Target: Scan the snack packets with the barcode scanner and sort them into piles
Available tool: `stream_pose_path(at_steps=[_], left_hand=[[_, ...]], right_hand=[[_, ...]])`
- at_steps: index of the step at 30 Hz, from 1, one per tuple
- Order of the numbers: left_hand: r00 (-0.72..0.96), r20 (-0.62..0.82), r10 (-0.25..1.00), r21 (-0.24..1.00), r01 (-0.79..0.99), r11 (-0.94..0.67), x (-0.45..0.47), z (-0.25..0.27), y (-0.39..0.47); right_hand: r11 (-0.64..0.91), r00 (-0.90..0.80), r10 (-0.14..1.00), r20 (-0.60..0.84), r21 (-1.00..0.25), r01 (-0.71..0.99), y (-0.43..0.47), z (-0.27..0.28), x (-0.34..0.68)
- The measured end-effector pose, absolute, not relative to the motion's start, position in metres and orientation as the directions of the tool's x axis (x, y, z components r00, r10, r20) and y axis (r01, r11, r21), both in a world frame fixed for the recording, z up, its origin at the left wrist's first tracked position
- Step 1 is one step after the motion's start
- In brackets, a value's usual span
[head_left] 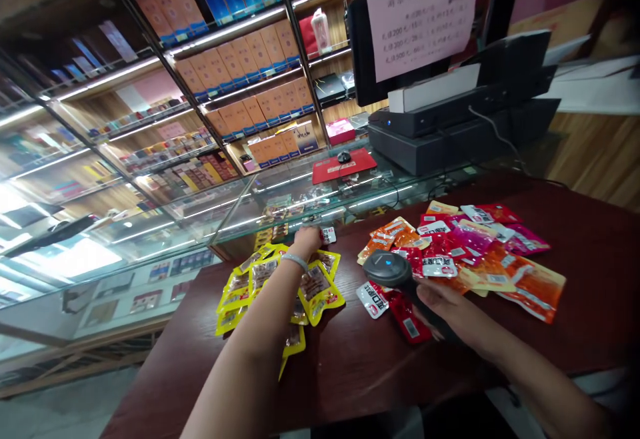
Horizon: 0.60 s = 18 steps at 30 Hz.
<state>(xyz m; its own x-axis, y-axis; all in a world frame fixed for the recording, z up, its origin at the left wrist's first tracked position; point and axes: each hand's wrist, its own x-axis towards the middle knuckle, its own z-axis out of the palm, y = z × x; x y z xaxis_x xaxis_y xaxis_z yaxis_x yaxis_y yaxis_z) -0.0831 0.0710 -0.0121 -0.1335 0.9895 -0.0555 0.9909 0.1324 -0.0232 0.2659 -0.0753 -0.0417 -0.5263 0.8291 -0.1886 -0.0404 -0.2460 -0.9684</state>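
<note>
My right hand [440,305] is wrapped round the handle of a dark barcode scanner [387,267], whose head hangs over a heap of red, orange and pink snack packets [440,245]. A red packet [407,319] and a white-faced one [373,300] lie just below the scanner. Stretched forward, my left hand [306,242] is at the table's far edge, beyond a pile of yellow snack packets [250,279]. A small red-and-white snack packet [329,234] sticks out from its fingers, which are mostly hidden. A band circles the left wrist.
Behind the dark red table [340,365] runs a glass display counter [280,185]. On it are a mouse [344,157] on a red mat [325,171] and a dark till [425,149] with loose cables. A pink handwritten sign [423,19] hangs on the monitor. Shelves of boxes [240,55] stand behind.
</note>
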Motion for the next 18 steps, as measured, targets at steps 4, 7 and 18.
stream_pose_path(at_steps=[4, 7, 18], left_hand=[[-0.090, 0.031, 0.995, -0.043, 0.995, 0.091, -0.078, -0.010, 0.069], [-0.144, 0.095, 0.985, 0.085, 0.987, 0.136, -0.072, -0.006, 0.064], [-0.110, 0.031, 0.993, 0.958, 0.285, 0.002, -0.013, 0.005, 0.040]], right_hand=[[-0.246, -0.519, 0.832, -0.197, -0.969, -0.026, -0.075, -0.044, 0.266], [-0.251, -0.506, 0.839, -0.200, -0.968, -0.034, -0.075, -0.046, 0.266], [-0.222, -0.512, 0.851, -0.114, -0.963, -0.154, -0.080, -0.034, 0.269]])
